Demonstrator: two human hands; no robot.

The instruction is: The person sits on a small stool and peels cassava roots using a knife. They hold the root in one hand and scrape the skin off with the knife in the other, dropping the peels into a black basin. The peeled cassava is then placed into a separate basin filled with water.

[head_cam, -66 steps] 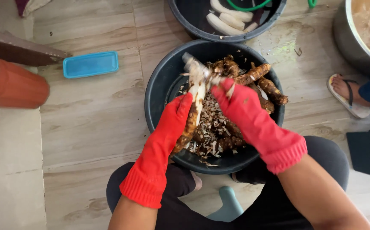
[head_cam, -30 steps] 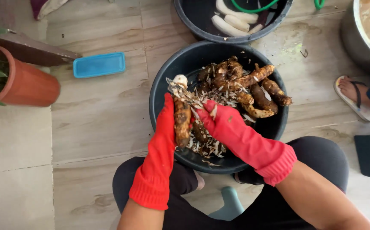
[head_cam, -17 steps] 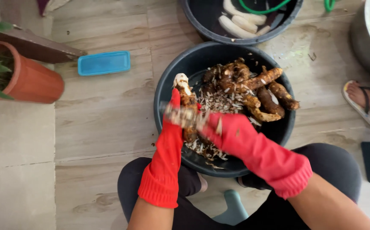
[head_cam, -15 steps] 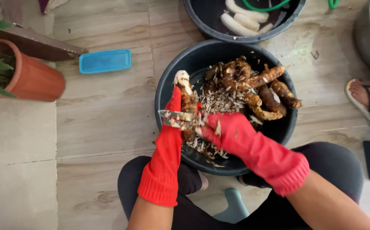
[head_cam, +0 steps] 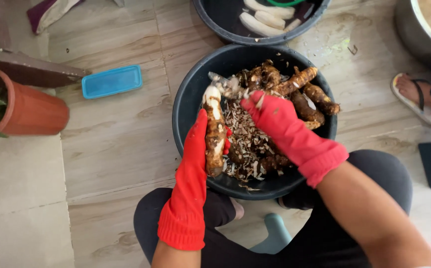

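1. Gripping a long brown root point(head_cam: 214, 130) w/ the left hand point(head_cam: 199, 149) in a red rubber glove; fingers wrap round its lower-middle part, held lengthwise over the left side of the black basin point(head_cam: 188, 106).
2. Root's top end is pale & peeled, the rest is brown w/ skin on, some pale strips showing along it.
3. Right hand point(head_cam: 270, 116), also red-gloved, is clenched on a knife point(head_cam: 220, 80); the blade pokes out left of the fist, next to the root's peeled tip. Handle hidden inside the glove.
4. Basin sits on the tiled floor btwn the person's knees; inside: a heap of peelings point(head_cam: 243, 144) in the middle & unpeeled roots point(head_cam: 305, 94) piled at the upper right.
5. Second dark basin point(head_cam: 210, 20) just above the first, rims nearly touching; holds peeled white roots point(head_cam: 257, 22).
6. Blue plastic lid point(head_cam: 111, 81) lies flat on the floor, left of the basin, well apart from it.
7. Terracotta plant pot point(head_cam: 32, 111) at far left, green leaves at the frame edge.
8. Metal pot point(head_cam: 416, 37) at top right, cut off by the frame.
9. Another person's foot in a sandal point(head_cam: 419, 99) at the right edge, near the basin but not touching.
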